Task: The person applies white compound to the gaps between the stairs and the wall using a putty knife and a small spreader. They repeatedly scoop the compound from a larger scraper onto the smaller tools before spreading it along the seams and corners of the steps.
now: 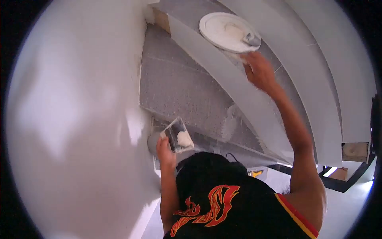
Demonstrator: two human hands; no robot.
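My left hand (165, 150) grips the left edge of a rectangular filler plate (173, 128), tilted near the wall. A lump of white filler (184, 139) sits on its dark, shiny face, and white residue lines its rim. My right hand (260, 71) reaches up to the lower right edge of a round white lid (215, 24), thumb and fingers apart and a little blurred. Inside the lid are white filler and a small grey, filler-smeared tool (250, 39). The lid rests on a stair tread higher up.
Curved grey stair treads (175, 85) with pale risers (207, 67) fan out to the right of a white wall (79, 99). A grey cylindrical object (154, 143) stands behind my left hand. Below are a yellow and black tool (256, 173) and a black railing (346, 185).
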